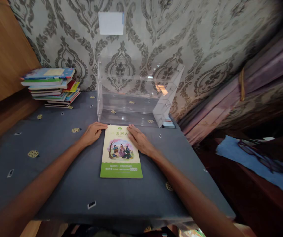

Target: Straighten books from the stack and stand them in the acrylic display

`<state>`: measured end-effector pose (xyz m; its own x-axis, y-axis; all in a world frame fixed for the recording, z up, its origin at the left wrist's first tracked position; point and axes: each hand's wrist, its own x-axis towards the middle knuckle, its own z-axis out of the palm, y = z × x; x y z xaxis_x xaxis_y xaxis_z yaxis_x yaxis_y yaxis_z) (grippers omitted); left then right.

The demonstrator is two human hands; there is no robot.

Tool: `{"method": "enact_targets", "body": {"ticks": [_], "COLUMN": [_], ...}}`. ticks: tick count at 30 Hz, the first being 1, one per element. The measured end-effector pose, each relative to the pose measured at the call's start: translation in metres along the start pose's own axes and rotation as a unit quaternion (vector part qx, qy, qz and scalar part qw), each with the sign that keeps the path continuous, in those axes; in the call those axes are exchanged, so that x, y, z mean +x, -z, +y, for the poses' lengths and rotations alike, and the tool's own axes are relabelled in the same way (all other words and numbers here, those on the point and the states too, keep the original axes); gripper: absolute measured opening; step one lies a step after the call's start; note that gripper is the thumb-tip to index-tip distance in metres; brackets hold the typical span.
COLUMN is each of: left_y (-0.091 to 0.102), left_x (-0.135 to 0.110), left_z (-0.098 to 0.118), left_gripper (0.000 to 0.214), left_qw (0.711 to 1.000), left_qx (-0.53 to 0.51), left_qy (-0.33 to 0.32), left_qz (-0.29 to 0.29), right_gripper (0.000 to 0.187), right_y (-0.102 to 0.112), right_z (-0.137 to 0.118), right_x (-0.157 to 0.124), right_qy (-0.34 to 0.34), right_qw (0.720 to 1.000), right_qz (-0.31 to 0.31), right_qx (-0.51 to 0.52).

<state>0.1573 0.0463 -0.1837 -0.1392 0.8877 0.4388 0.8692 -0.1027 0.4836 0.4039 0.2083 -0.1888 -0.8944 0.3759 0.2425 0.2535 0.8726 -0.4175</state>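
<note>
A book point(121, 154) with a cream and green cover, showing painted figures beneath a pink tree, lies flat on the grey tablecloth. At its top left corner is my left hand point(92, 133), fingers stretched toward the corner and thumb bent below. My right hand point(139, 140) rests over the book's upper right edge, its fingers extended on the cover and hiding part of the title. Just behind the book stands a clear acrylic shelf rack point(129, 118) with several tiers.
A stack of books point(52, 86) sits at the back left beside a wooden panel point(10, 49). A patterned wall rises behind the table point(64, 187). On the right are a curtain point(220, 95) and a blue cloth point(232, 149) with glasses on it.
</note>
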Motion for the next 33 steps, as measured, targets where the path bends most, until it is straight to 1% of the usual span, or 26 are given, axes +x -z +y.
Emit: {"method": "enact_targets", "body": {"ticks": [5,9,12,18,23,27,30,33], "left_y": [-0.001,-0.003,-0.003,-0.002,-0.003,-0.003,-0.002,-0.002], "left_x": [-0.001,-0.001,-0.001,-0.001,-0.001,-0.002,-0.002,-0.002], "left_z": [0.0,0.0,0.0,0.001,0.0,0.0,0.001,0.001], "left_gripper": [0.044,0.043,0.044,0.045,0.044,0.044,0.043,0.044], "left_qw": [1.0,1.0,1.0,1.0,1.0,1.0,1.0,1.0], "left_qx": [0.004,0.005,0.005,0.004,0.008,0.016,0.019,0.018], "left_qy": [-0.001,0.003,0.004,0.005,0.003,0.0,-0.003,-0.005], "left_qz": [0.006,0.013,0.013,0.007,0.013,0.012,0.008,0.009], "right_gripper": [0.051,0.047,0.046,0.043,0.043,0.044,0.045,0.046], "right_y": [-0.002,0.003,0.008,0.015,0.021,0.024,0.021,0.015], "right_z": [0.001,-0.004,-0.009,-0.027,-0.051,-0.068,-0.072,-0.069], "right_x": [-0.008,-0.015,-0.025,-0.058,-0.096,-0.127,-0.14,-0.144], "right_qy": [0.002,-0.001,0.007,0.033,0.046,0.043,0.055,0.063], "right_qw": [0.999,0.999,0.999,0.997,0.997,0.997,0.997,0.996], "right_qz": [0.021,0.03,0.031,0.026,0.026,0.019,0.023,0.037], "right_qx": [0.025,0.036,0.044,0.058,0.062,0.06,0.056,0.054]}}
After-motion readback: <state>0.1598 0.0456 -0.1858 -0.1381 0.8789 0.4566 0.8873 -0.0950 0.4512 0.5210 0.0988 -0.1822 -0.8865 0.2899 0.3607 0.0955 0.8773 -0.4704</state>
